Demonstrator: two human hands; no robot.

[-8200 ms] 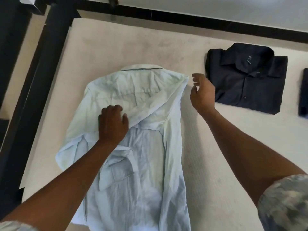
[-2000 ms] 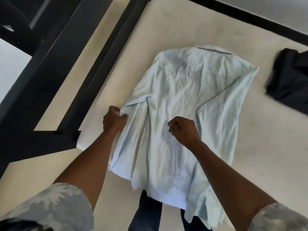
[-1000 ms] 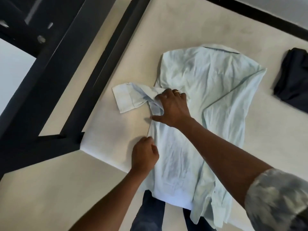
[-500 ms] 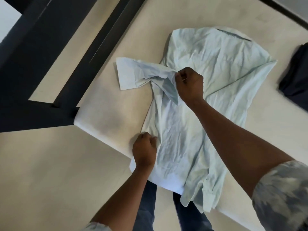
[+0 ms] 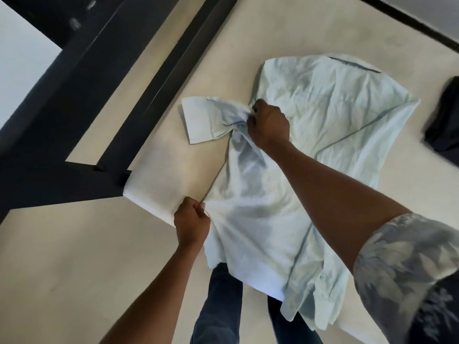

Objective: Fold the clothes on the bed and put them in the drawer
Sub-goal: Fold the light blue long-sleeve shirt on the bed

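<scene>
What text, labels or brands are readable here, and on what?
None can be read.
On the light blue shirt: only a dark strip at the collar, no letters.
On the dark garment at the right edge: blurred, no mark visible.
On the patterned sleeve: print only, no words.

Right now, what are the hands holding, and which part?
Both hold the light blue shirt. The right hand grips the bunched cloth at the base of the sleeve, and the left hand pinches the shirt's side edge near the hem.
</scene>
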